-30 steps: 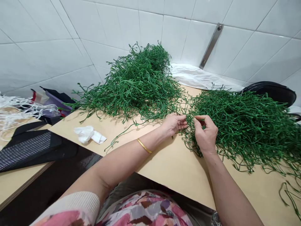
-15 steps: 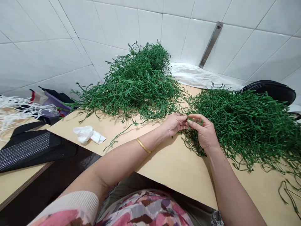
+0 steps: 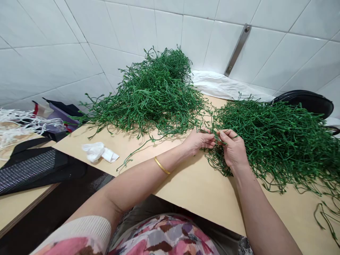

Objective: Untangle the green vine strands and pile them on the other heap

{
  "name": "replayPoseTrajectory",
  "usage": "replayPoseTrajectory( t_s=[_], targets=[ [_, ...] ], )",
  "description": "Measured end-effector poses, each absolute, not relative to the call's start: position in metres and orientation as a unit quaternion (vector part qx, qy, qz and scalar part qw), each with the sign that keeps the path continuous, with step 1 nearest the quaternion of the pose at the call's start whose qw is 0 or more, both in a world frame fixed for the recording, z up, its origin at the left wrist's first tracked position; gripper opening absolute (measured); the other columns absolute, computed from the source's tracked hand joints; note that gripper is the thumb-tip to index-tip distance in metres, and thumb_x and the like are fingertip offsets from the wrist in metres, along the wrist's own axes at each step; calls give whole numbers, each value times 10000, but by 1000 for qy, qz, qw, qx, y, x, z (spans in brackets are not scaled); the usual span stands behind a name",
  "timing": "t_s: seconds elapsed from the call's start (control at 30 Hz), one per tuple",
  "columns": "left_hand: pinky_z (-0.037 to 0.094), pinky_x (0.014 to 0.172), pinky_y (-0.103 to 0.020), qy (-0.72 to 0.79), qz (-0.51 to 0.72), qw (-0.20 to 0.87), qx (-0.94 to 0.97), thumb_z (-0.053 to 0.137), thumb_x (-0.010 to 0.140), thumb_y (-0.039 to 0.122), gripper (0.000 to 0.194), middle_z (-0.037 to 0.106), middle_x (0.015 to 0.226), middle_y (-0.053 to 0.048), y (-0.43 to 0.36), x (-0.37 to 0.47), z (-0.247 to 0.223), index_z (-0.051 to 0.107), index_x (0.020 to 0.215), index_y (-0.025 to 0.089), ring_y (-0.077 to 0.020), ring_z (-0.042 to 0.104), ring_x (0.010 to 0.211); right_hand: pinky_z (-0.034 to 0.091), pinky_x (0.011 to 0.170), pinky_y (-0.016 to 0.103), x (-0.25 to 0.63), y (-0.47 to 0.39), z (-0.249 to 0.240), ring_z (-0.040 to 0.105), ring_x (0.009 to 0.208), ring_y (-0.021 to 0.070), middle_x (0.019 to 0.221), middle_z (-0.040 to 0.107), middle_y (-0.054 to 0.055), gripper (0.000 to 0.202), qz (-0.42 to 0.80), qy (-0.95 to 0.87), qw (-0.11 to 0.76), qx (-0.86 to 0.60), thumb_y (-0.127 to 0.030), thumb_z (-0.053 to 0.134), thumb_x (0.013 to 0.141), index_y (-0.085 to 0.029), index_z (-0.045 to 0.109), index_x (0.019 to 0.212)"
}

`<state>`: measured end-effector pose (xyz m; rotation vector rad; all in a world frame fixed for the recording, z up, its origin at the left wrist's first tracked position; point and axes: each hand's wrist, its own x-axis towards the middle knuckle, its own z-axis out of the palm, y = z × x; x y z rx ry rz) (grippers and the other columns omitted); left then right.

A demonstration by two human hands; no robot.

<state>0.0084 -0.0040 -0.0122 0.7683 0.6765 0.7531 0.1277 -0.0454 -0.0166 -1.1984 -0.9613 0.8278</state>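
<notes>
Right fingers (image 3: 231, 134), now drawn back, pinch green strands (image 3: 220, 141)

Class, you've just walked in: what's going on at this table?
A person's right hand pinches thin green strands; the left hand is close beside it among them, its grip unclear. A green heap lies ahead to the left, a second heap to the right. Crumpled white tissue lies on the table, further left.

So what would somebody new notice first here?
Probably the big green heap at the back of the table, with another heap to its right. Then the left hand and right hand, fingers close together among green strands in front. The left forearm wears a gold bangle.
</notes>
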Motion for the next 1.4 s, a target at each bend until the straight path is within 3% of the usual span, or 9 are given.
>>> replayPoseTrajectory(
  t_s=[0.07,0.13,0.3,0.5,0.73,0.87,1.03,1.27,1.4],
  targets=[
    [458,540,-226,325,315,813,365,556,712,116,53,574,548,-23,-4,9,-12,512,681,116,-85,546,467,405,560,236,128,-45,-18,483,572,89,663,566,-20,214,364,-427,642,-523,-333,671,596,-174,567,694],
    [437,518,-201,337,299,808,379,522,741,110,104,554,530,-27,-4,10,-11,529,638,95,-67,521,453,417,568,241,128,-45,-19,503,585,95,664,580,-18,192,365,-441,636,-517,-300,680,588,-175,585,698],
    [405,488,-191,335,322,783,412,496,730,36,127,515,506,-2,-6,11,-10,513,620,98,-48,477,423,446,563,246,124,-48,-16,531,584,104,642,592,-14,118,342,-493,609,-519,-264,653,641,-179,620,715],
    [395,497,-194,300,319,796,418,566,714,102,104,511,520,8,-5,11,-15,522,620,99,-46,474,430,443,523,230,119,-53,-11,515,523,90,597,567,-30,119,275,-543,576,-546,-301,599,716,-183,589,727],
    [408,559,-225,209,284,848,396,619,676,208,140,557,562,-15,-4,7,-16,558,618,95,-67,511,487,426,461,199,122,-53,-6,499,479,69,558,544,-46,164,395,-463,639,-471,-327,653,677,-190,563,670],
    [400,546,-238,185,254,852,419,666,621,210,151,573,569,-23,-3,3,-13,582,631,85,-81,519,487,415,442,179,130,-55,-2,493,462,54,529,528,-49,212,519,-421,618,-414,-324,712,609,-170,566,622],
    [399,539,-250,155,217,868,418,645,631,183,105,581,557,-27,-3,-3,-9,595,639,91,-90,513,493,351,383,135,133,-56,0,471,456,34,528,522,-41,231,544,-404,613,-406,-317,744,567,-154,591,625],
    [400,563,-280,92,177,892,405,664,615,209,140,558,535,-24,-6,-8,-1,601,631,85,-99,499,496,317,359,134,136,-51,5,311,364,4,439,375,-91,286,523,-330,661,-424,-330,718,581,-152,496,615],
    [411,612,-267,195,224,860,414,620,678,184,114,585,595,-32,-2,-4,-6,591,631,84,-82,516,523,343,381,164,138,-50,4,379,377,36,472,401,-98,277,353,-350,685,-533,-287,671,624,-180,475,789]
  ],
)
